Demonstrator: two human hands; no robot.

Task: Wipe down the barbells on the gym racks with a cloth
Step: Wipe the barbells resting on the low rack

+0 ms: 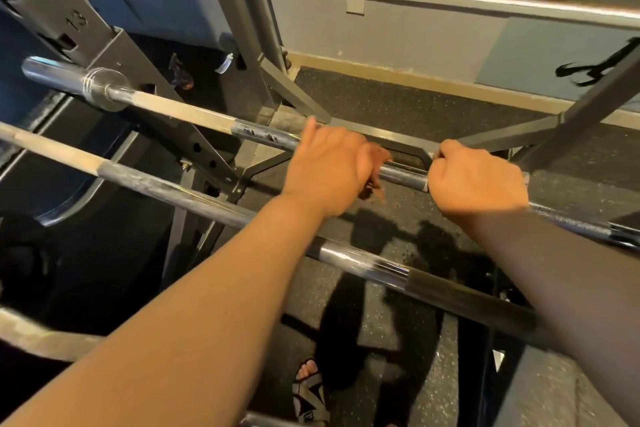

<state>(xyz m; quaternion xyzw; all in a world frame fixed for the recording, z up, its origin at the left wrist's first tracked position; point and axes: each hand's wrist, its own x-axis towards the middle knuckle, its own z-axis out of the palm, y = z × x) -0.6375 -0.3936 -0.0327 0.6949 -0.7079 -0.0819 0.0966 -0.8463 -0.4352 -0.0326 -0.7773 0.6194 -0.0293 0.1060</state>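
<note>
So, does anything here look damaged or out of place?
Nothing stands out. The left hand holds the brown cloth on the far barbell, the right hand grips it, and the near barbell looks intact.

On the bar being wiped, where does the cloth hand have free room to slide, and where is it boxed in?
Free: the bar leftward from the left hand to the collar. Tight: the short shiny stretch between the cloth and the right hand. The nearer barbell crosses under both forearms.
</note>
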